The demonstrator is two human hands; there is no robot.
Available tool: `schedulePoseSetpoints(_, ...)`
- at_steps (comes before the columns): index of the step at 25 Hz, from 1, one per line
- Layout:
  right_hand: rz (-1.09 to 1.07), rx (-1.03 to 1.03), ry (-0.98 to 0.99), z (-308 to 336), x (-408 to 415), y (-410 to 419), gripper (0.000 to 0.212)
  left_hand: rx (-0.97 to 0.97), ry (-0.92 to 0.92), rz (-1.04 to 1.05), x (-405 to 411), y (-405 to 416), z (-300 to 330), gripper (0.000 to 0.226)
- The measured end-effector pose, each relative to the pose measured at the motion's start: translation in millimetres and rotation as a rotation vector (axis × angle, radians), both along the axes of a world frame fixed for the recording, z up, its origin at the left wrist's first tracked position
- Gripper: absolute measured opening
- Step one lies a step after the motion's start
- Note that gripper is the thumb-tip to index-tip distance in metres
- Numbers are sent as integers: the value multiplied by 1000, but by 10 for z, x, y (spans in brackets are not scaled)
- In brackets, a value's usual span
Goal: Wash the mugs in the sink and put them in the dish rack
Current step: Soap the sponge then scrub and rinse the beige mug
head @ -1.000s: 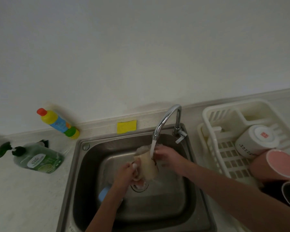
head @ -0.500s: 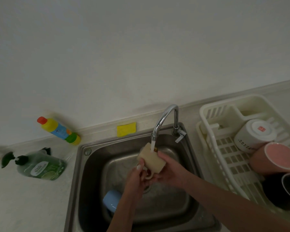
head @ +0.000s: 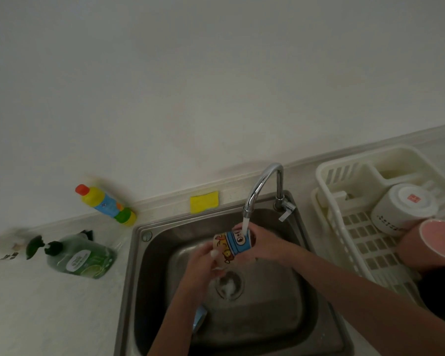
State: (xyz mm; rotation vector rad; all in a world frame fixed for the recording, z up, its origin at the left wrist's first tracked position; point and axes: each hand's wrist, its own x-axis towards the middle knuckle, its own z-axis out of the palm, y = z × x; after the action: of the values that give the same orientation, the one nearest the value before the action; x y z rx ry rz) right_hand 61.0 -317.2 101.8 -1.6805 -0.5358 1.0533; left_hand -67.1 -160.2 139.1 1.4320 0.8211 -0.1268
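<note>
Cream cartoon-printed mug (head: 232, 244), now turned print-up under the faucet (head: 261, 187) stream, being rinsed; right hand (head: 263, 244) gripping it, left hand (head: 203, 263) gripping its base.

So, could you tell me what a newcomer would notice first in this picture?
Most striking is the cartoon-printed mug held by both hands under the running faucet in the middle of the steel sink. To the right, the white dish rack holds a white mug and a pink mug. A yellow sponge lies behind the sink.
</note>
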Motion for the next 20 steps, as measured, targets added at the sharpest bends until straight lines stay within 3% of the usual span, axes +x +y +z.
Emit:
schedulePoseSetpoints(3,76,-5,-81,-41,37,-128,81,-222,43,12,188,-54,-97,30)
schedulePoseSetpoints(7,-20,-58,-97,-45,105,-349,95,-256,66,-5,444,-283,-176,32)
schedulePoseSetpoints(11,-268,-182,185,7,134,-585,69,-177,33,-61,639,-462,-197,20)
schedulePoseSetpoints(13,-386,-194,348,-40,141,-664,73,-127,10,-83,698,-480,-185,19)
schedulePoseSetpoints(16,-420,-138,552,-50,106,-667,82,-66,-22,-147,732,-475,-150,17)
schedulePoseSetpoints(20,-414,-66,636,43,47,-468,67,-84,-30,-199,611,-403,-142,24)
